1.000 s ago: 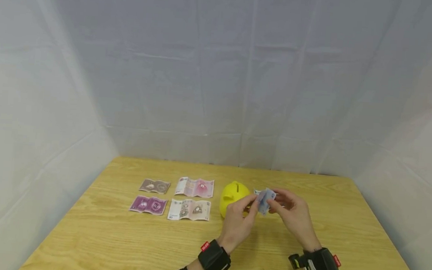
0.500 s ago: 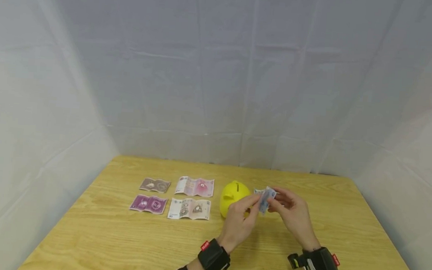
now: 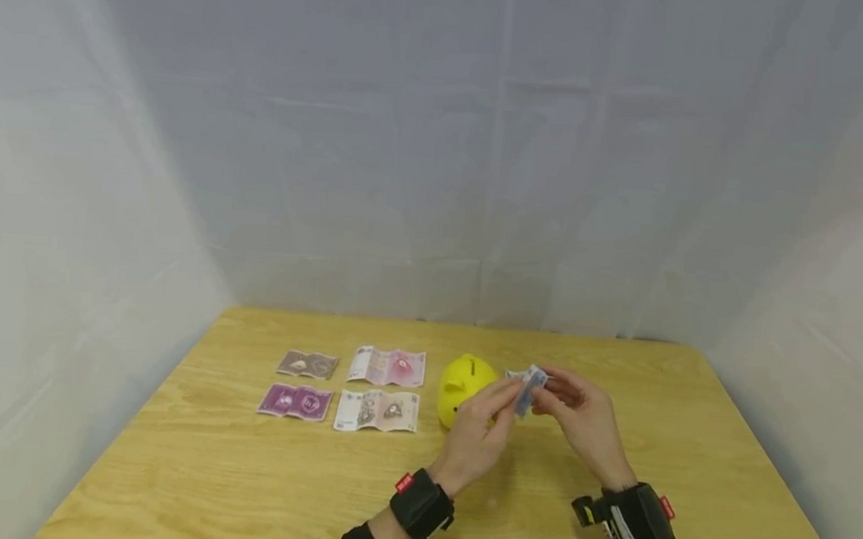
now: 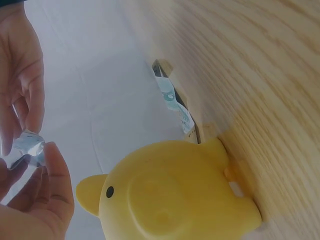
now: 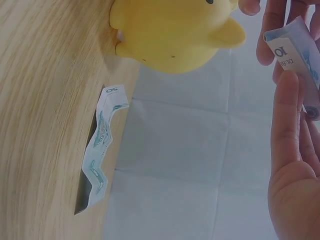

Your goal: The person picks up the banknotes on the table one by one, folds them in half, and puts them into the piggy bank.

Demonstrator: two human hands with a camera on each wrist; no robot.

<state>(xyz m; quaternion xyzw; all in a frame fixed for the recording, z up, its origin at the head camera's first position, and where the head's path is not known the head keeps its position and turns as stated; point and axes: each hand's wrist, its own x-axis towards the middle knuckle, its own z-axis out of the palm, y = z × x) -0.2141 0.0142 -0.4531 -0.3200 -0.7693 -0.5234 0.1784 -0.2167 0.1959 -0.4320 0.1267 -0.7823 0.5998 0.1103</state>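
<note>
A blue banknote [image 3: 531, 391], marked 10 in the right wrist view, is folded into a narrow strip above the table. My left hand [image 3: 476, 435] pinches its left side, in front of the yellow piggy bank [image 3: 465, 380]. From the right, my right hand [image 3: 586, 418] pinches the same banknote [image 5: 297, 60] between thumb and fingers. The piggy bank stands upright with a slot in its top; my left hand covers part of it in the head view. Behind the hands lies a creased green banknote [image 5: 100, 145] marked 50, mostly hidden in the head view.
Left of the piggy bank, creased banknotes lie flat on the wooden table [image 3: 252, 474]: a brown one [image 3: 308, 364], a pink one [image 3: 387, 367], a purple one [image 3: 295, 401] and a pale one [image 3: 376, 411]. White sheeting [image 3: 438, 178] encloses the back and sides.
The blue banknote has become narrower as my fingers fold it over. Both hands stay in nearly the same place. The other banknotes and the piggy bank have not moved on the table.
</note>
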